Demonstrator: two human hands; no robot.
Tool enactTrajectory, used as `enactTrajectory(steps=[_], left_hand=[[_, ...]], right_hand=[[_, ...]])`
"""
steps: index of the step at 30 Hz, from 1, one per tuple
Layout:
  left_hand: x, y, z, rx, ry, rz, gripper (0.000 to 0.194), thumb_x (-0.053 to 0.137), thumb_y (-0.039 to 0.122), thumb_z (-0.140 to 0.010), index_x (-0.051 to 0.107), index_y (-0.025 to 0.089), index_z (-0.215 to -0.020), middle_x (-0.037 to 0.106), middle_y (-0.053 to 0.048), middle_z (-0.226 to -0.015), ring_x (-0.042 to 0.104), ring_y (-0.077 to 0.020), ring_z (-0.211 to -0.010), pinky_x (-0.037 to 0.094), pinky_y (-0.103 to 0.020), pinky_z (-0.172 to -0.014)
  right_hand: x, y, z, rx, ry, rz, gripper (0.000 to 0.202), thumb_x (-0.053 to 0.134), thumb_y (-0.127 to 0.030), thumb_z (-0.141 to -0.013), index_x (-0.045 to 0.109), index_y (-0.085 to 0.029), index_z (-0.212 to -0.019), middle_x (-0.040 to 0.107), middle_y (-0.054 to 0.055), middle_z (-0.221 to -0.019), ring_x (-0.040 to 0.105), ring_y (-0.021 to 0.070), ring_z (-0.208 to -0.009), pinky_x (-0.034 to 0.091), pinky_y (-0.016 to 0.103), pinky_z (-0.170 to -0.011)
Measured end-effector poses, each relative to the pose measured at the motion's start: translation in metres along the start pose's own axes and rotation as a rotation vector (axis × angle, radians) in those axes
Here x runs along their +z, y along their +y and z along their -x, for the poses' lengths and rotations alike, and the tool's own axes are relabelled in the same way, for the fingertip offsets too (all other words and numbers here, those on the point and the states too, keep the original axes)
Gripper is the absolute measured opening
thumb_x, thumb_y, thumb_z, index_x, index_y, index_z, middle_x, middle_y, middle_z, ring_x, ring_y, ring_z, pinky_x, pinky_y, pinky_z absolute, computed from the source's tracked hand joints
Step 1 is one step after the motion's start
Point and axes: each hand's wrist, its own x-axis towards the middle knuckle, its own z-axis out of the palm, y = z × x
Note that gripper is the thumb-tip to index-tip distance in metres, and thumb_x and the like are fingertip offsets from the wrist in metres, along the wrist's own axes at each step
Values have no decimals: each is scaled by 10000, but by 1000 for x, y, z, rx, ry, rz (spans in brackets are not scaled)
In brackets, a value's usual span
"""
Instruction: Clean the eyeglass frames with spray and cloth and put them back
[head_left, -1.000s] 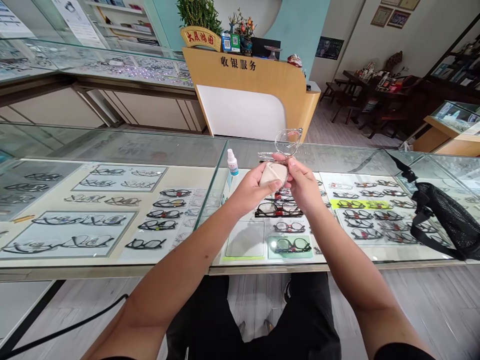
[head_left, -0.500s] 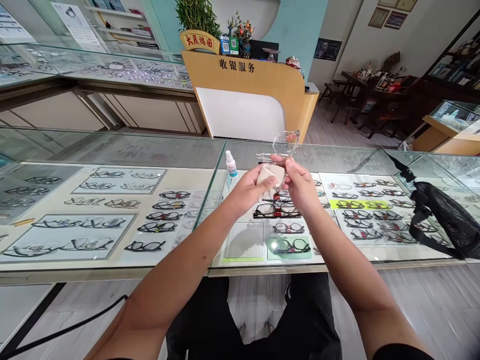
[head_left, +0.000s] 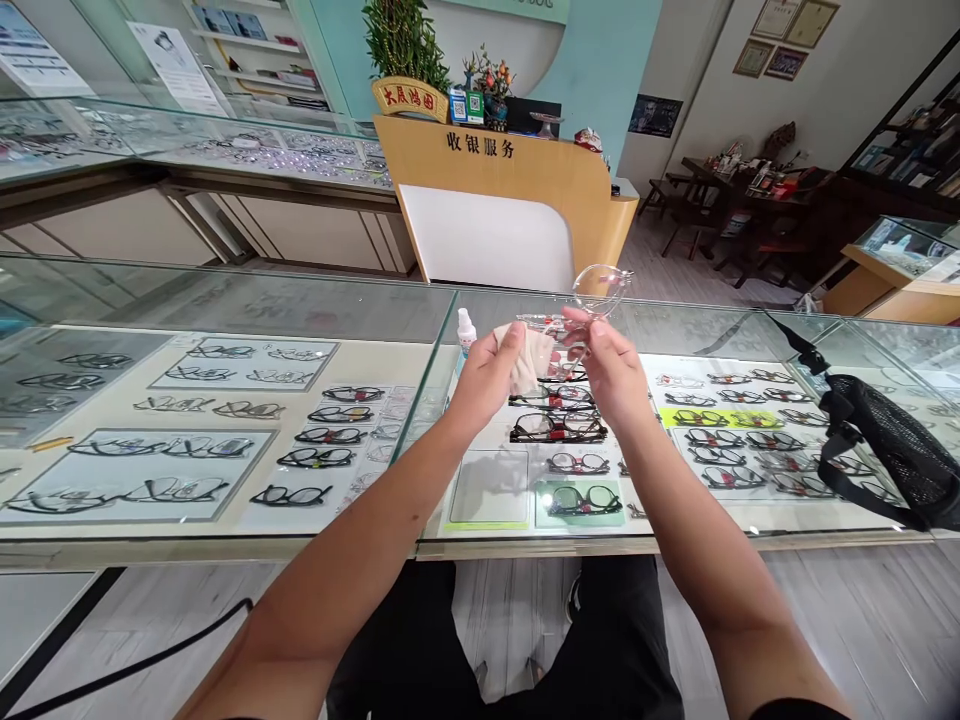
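My right hand (head_left: 616,370) pinches a pair of clear-framed eyeglasses (head_left: 602,290) above the glass counter. One lens stands up beyond the fingers, and part of the frame stretches left behind the cloth. In my left hand (head_left: 484,378) a crumpled cream cleaning cloth (head_left: 531,358) is gripped between thumb and fingers. The cloth sits just left of the glasses, with a small gap to my right fingers. Behind my left hand stands a white spray bottle (head_left: 466,330), its lower part hidden by that hand.
The glass display counter (head_left: 360,548) holds rows of eyeglasses (head_left: 559,428) under its top. A black mesh bag (head_left: 889,440) with straps lies on the right. Across the aisle stands a wooden cashier desk (head_left: 600,200). More display cases (head_left: 97,215) line the far left.
My hands have drawn apart. The cloth has come off the lens and moved left with my left hand, while the glasses have shifted right. The view has tilted up slightly.
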Motion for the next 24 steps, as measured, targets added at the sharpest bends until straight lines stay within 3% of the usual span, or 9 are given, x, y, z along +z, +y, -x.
enactTrajectory(steps=[2,6,10,12,14,18,21,24], left_hand=[[-5,6,-2,27,19,-36,705,737,913,-855,721,216,-957,779,-44,-786,778,-209,-711,596,-292,-592],[-21,16,-8,143,90,-211,602,748,826,-896,722,225,-911,717,-18,-739,656,-162,-603,509,-278,-529],[-48,20,-23,312,368,-440,427,767,634,-921,659,239,-801,643,4,-719,579,-151,-658,451,-277,-594],[-65,19,-33,309,491,-527,357,755,537,-920,621,240,-774,620,8,-712,557,-161,-683,441,-293,-631],[-82,17,-42,211,554,-644,313,731,459,-909,587,237,-742,619,6,-707,544,-174,-689,421,-313,-649],[-111,7,-53,-168,537,-952,227,687,380,-872,585,241,-724,712,-52,-764,627,-255,-748,446,-367,-698],[-126,-1,-56,-347,481,-1125,179,698,410,-849,642,240,-834,790,-133,-937,721,-367,-911,501,-430,-771],[-136,-9,-60,-455,428,-1203,277,726,457,-833,693,229,-987,816,-206,-1120,759,-455,-1063,534,-486,-823]], right_hand=[[-7,-4,-4,-14,62,-82,429,698,-711,-1031,857,-359,-1217,758,50,-1391,696,236,-1093,604,403,-921],[-13,-14,-8,-4,103,-174,419,763,-691,-986,874,-332,-1172,814,57,-1274,728,226,-1012,609,375,-832],[-17,-17,-10,2,95,-221,398,789,-679,-969,879,-319,-1114,826,53,-1242,732,212,-967,594,354,-803],[-20,-18,-11,13,85,-221,401,785,-681,-969,876,-312,-1096,826,54,-1215,730,209,-955,591,349,-809],[-23,-17,-12,19,76,-221,405,781,-682,-971,869,-304,-1084,825,56,-1199,727,206,-952,590,345,-817],[-27,-17,-14,32,63,-200,425,754,-692,-984,842,-289,-1087,820,66,-1191,719,206,-942,591,348,-836],[-29,-15,-15,45,50,-173,442,732,-699,-987,818,-277,-1089,819,80,-1178,714,217,-936,591,366,-850],[-31,-14,-17,46,41,-149,486,711,-738,-975,800,-268,-1063,820,93,-1135,718,231,-927,590,382,-840]])
